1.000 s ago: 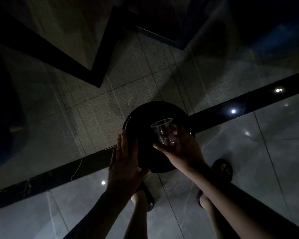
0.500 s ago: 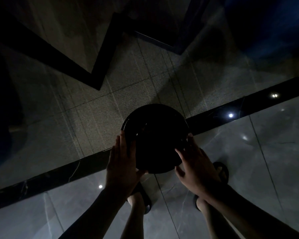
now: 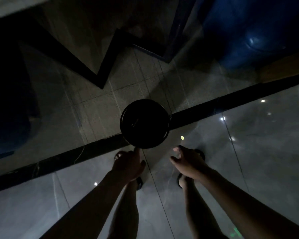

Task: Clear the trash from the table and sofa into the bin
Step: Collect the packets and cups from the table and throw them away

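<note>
A round black bin point(image 3: 144, 123) stands on the dim floor straight below me, seen from above; its inside is too dark to make out. My left hand point(image 3: 129, 164) hangs just in front of the bin's near rim, one finger stretched toward it, holding nothing. To the right, my right hand point(image 3: 188, 162) is held apart from the bin with its fingers loosely spread and empty. The clear plastic cup is not visible.
A black stone strip point(image 3: 59, 161) crosses the floor diagonally under the bin. Glossy grey tiles point(image 3: 248, 152) with light reflections lie near me. My feet in dark sandals point(image 3: 181, 180) stand behind the bin. A blue rounded object point(image 3: 252, 31) sits far right.
One second ago my right hand held a clear cup over the bin; the cup is gone from view. Both hands have pulled back from the bin rim, and my head has risen.
</note>
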Motion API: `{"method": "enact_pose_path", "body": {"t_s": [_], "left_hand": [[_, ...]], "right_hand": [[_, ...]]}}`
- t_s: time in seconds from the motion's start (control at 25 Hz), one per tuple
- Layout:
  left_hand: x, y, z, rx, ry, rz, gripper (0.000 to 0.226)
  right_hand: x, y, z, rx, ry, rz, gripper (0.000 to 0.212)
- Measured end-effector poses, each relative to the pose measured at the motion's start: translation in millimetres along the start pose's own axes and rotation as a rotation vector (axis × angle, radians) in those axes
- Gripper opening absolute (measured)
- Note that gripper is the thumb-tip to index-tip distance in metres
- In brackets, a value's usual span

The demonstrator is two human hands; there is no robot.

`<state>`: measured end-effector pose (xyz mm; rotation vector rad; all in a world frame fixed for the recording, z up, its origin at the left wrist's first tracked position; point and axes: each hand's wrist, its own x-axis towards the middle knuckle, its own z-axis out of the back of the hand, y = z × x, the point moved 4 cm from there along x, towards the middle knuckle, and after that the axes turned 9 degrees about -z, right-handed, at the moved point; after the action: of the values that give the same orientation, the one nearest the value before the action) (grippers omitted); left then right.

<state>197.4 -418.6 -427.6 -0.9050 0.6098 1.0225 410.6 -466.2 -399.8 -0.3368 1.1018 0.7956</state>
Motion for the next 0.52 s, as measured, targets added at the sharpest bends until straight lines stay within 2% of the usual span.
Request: {"method": "enact_pose_path", "body": {"t_s": [0.16, 0.24, 0.32, 0.4, 0.52], "left_hand": [[-78.3, -22.0, 20.0, -0.148, 0.092, 0.024, 0.046], [-119.6, -23.0, 31.5, -0.157, 0.095, 0.078, 0.042], [-160.7, -26.4, 51.4, -0.111, 0.128, 0.058, 0.043], [-193.8, -32.6, 76.9, -0.111, 0.084, 0.021, 0.044], [-233.0, -45.9, 116.2, -0.145, -0.044, -0.017, 0.039]], "right_hand": [[-78.5, -42.8, 24.2, 0.096, 0.054, -0.149, 0.038], [-117.9, -60.9, 41.1, 0.086, 0.024, -0.187, 0.032], [-163.1, -72.7, 61.1, 0.107, -0.032, -0.219, 0.034], [-203.6, -77.7, 78.9, 0.139, -0.083, -0.222, 0.037], [-251.8, -67.0, 101.9, 0.243, -0.142, -0.134, 0.029]]}}
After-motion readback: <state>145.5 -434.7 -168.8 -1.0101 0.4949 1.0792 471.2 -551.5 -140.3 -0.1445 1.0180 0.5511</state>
